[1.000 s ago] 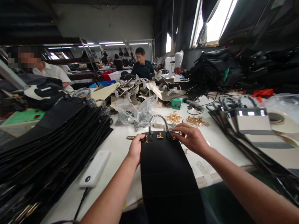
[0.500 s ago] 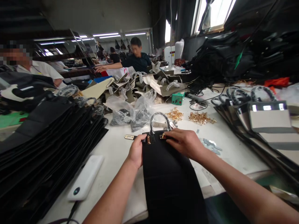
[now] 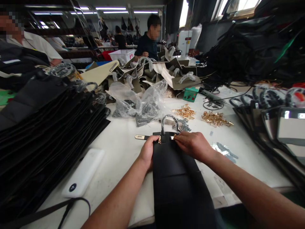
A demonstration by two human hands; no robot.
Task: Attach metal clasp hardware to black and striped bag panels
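A black handbag panel (image 3: 178,178) extends from the table towards me, with a plastic-wrapped handle (image 3: 169,116) at its far end. My left hand (image 3: 146,154) is closed on its left edge, thumb on top beside a gold fitting (image 3: 159,139). Out past that hand to the left sticks a strap with a gold slotted plate (image 3: 140,137). My right hand (image 3: 195,145) is closed, its fingertips pinching at a second gold fitting (image 3: 172,137) right of the handle base. Those fingertips partly cover the fitting.
Black panels (image 3: 54,127) are stacked at left, beside a white power bank (image 3: 84,171) with a cable. Gold hardware piles (image 3: 215,118), grey metal plates (image 3: 225,151), plastic bags (image 3: 150,106) and a green box (image 3: 190,94) lie beyond. Beige-and-black panels (image 3: 292,127) stand right. Co-workers sit behind.
My view has tilted down and turned slightly left. My right fingertips have stayed at the gold fitting, and the left hand keeps its grip. A co-worker's outstretched arm has drawn in.
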